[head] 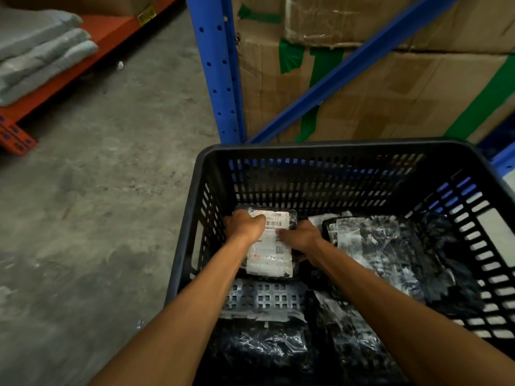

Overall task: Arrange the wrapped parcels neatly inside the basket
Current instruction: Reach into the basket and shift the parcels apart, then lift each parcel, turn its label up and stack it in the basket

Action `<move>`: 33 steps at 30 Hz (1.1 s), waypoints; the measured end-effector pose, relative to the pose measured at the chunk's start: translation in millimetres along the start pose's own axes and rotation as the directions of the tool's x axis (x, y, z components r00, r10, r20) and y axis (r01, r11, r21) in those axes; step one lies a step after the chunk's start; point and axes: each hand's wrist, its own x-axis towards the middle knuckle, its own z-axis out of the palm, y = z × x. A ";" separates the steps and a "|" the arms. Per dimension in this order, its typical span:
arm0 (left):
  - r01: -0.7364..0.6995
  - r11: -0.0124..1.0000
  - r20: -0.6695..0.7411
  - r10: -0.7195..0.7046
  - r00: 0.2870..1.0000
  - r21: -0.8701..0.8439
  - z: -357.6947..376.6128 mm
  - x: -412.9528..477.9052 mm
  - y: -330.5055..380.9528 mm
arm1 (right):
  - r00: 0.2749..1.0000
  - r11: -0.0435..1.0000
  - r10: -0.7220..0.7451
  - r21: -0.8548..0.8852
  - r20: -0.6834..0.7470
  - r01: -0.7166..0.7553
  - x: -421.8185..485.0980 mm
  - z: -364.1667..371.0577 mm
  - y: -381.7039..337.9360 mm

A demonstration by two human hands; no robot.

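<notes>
A black slotted plastic basket stands on the floor in front of me. In its far left corner lies a black-wrapped parcel with a white shipping label. My left hand grips the parcel's upper left edge. My right hand presses on its right edge, fingers curled on the label. Several other shiny black wrapped parcels lie on the right side, and more black parcels fill the near part. A patch of bare basket floor shows below the labelled parcel.
A blue rack upright and diagonal brace stand just behind the basket, with taped cardboard boxes beyond. An orange shelf with folded grey cloths is at far left. Grey concrete floor lies to the left.
</notes>
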 end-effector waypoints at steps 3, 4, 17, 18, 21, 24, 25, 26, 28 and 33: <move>0.016 0.999 0.028 -0.018 0.999 0.047 -2.2 4.7 -0.9 | 1.000 0.996 -0.011 -0.083 0.010 0.012 0.5 -1.8 -3.1; 0.019 0.996 0.036 -0.022 0.999 0.087 -2.9 4.7 -3.0 | 0.999 0.993 -0.009 -0.113 0.032 0.013 -0.2 -1.1 -4.6; -0.027 0.981 0.204 -0.013 0.979 0.193 -9.0 -26.6 3.1 | 0.974 0.973 -0.196 -0.102 0.115 0.208 -28.9 -18.4 -25.8; -0.061 0.974 0.223 0.010 0.975 0.220 -14.0 -29.8 7.7 | 0.958 0.949 -0.254 -0.156 0.131 0.273 -32.6 -29.7 -31.6; -0.254 0.869 0.285 0.138 0.949 0.426 -40.1 -46.2 21.8 | 0.880 0.692 -0.427 -0.550 0.209 0.467 -55.7 -67.0 -46.0; -0.481 0.550 0.486 0.148 0.861 0.683 -69.1 -73.3 24.4 | 0.803 0.433 -0.417 -0.684 0.426 0.588 -95.4 -89.8 -38.4; -0.534 0.458 0.566 0.079 0.821 0.711 -75.6 -83.5 21.8 | 0.775 0.398 -0.374 -0.667 0.509 0.630 -109.4 -91.8 -30.4; -0.574 0.389 0.628 -0.016 0.778 0.721 -80.1 -94.8 19.2 | 0.751 0.382 -0.312 -0.647 0.582 0.660 -123.8 -90.9 -21.0; -0.633 0.283 0.690 -0.197 0.697 0.720 -83.9 -115.2 15.5 | 0.705 0.372 -0.203 -0.613 0.679 0.697 -146.3 -83.9 -1.5; -0.680 0.143 0.690 -0.269 0.672 0.719 -79.1 -133.4 3.8 | 0.627 0.336 -0.175 -0.553 0.759 0.763 -159.3 -64.6 16.0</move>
